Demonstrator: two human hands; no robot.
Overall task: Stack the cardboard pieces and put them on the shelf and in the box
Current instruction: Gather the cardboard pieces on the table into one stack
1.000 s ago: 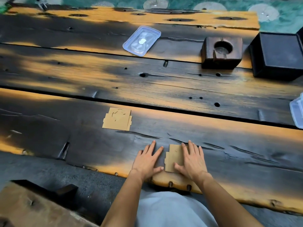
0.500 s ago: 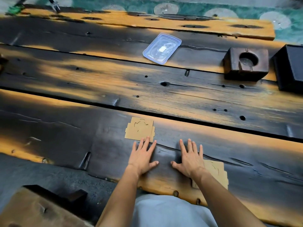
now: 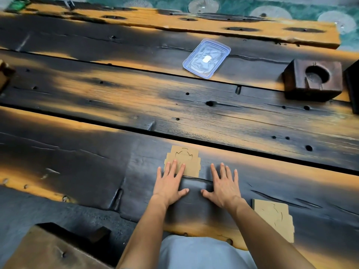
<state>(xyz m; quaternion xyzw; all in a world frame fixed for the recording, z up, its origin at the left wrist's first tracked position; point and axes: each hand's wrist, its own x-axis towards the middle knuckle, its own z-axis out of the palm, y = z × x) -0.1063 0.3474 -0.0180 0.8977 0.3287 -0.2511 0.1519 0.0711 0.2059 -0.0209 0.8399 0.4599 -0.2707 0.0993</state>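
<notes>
Partly hidden under left hand (image 3: pixel 168 185) fingertips: near edge of cardboard piece (image 3: pixel 184 159); right of it, black box (image 3: pixel 353 88) cropped by frame.

The counter (image 3: pixel 97 105) is planks of scorched black wood streaked with orange-yellow. Two cards (image 3: pixel 189 159) (image 3: pixel 275 216) are plain tan, each scored with a curved cut pattern. The lid (image 3: pixel 206 58) is clear with a bluish rim. The block (image 3: pixel 312 80) is dark reddish brown. The far floor (image 3: pixel 242 6) is green with pale round motifs.
</notes>
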